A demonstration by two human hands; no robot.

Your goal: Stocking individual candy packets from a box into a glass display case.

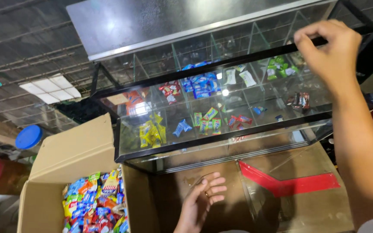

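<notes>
Small sweet shop, glass display case (221, 99) of wrapped candies at centre, stock-filled cardboard box (65, 172) lower left

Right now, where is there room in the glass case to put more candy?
The glass case has bare room in the front row's rightmost cells near the right hand, and in the shelf beneath it by the left hand and the red tape. The middle cells are crowded. The cardboard box is packed full.
</notes>
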